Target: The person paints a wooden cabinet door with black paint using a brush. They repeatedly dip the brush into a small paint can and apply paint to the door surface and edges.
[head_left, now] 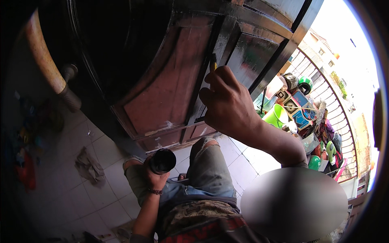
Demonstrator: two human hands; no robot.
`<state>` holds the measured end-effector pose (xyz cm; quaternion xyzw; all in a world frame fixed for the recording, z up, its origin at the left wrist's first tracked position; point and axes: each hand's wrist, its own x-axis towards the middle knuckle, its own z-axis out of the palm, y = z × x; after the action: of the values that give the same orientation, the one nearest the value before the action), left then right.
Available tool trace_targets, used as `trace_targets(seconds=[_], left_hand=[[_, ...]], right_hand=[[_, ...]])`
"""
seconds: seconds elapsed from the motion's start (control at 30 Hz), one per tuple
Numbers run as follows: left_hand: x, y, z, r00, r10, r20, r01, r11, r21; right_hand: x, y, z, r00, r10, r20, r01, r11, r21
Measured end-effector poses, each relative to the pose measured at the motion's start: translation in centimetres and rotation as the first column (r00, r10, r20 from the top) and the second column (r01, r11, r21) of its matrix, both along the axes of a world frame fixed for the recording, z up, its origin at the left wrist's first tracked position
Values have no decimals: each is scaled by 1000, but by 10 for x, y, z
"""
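Observation:
A wooden door (pixel 162 85) with raised panels stands in front of me. Some of its panels are bare reddish brown, while the frame strips and other panels carry glossy black paint. My right hand (pixel 229 101) is closed around a paintbrush (pixel 214 62), of which a yellow part and dark tip show above the fingers. That tip is at a black upright strip between a brown panel and a dark one; whether it touches is unclear. Low over my lap, my left hand (pixel 156 180) grips a black cup (pixel 163 160) with dark, shiny contents, apparently black paint.
At the left is a long curved door handle (pixel 44 56). A crumpled rag (pixel 90 167) lies on the white floor tiles (pixel 115 174). On the right, a lime-green bucket (pixel 276 116), a green helmet (pixel 306 84) and piled household items sit beside a metal railing (pixel 336 93).

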<state>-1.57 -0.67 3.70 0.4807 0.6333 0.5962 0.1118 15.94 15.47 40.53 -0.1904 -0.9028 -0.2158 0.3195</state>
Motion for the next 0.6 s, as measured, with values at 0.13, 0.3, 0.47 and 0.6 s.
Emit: trace_targets(seconds=[0.13,0.3,0.47,0.6], left_hand=[[4,0,9,996,4,91,-2,1000,-23],[1,1,-2,1000,-5,28,6,1000,-18],[1,-2,-9,999,1,54,1,999,-34],[1,-2,0,999,-8,53,10,999,-35]], right_hand=[[-9,9,23,998,-59,-30,62,987,148],[-7,8,-5,982,-91,167,83,995,57],[-20,-2,22,993,8,-120,17,978,209],[-22,26,-14,986,-152,72,135,970,201]])
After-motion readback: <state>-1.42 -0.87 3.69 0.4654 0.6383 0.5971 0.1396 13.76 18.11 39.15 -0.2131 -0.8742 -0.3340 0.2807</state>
